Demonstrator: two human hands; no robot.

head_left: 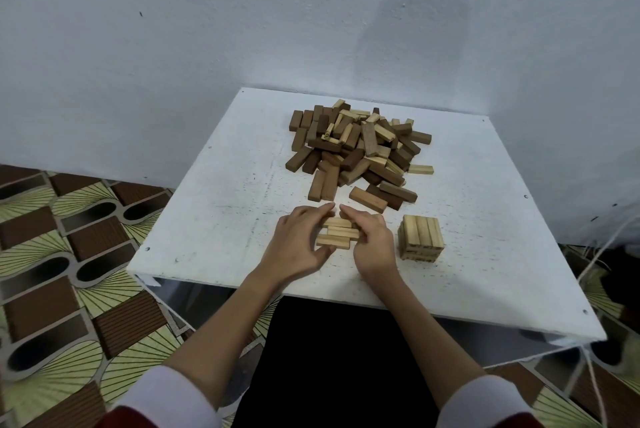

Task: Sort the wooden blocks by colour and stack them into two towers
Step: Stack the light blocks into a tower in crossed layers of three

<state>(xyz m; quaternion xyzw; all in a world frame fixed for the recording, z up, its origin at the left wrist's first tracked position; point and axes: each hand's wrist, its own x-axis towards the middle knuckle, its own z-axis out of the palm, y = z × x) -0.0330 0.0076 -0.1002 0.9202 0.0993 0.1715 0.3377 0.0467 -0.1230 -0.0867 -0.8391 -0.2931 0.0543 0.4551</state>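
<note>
On the white tabletop (214, 219) a loose pile of blocks (356, 150), dark brown and pale ones mixed together, lies toward the far side near the wall (242, 29). Taking that pile as the mark, both hands work just on the near side of it. The left hand (298, 242) and the right hand (372, 244) close in from either side on three pale blocks (337, 233) that lie side by side, slightly staggered, flat on the tabletop. The fingers of each hand are curled inward against the ends of this small row, the forefinger tips nearly meeting above its far edge and the left thumb touching the nearest block. To the near right of the pile, just beside the right hand but apart from it, stands a short pale tower (420, 237), with three blocks across its top and further layers below. A few dark blocks (381, 197) lie loose at the pile's near edge, between it and the hands. Patterned flooring (69, 254) shows to the left of the tabletop.
</note>
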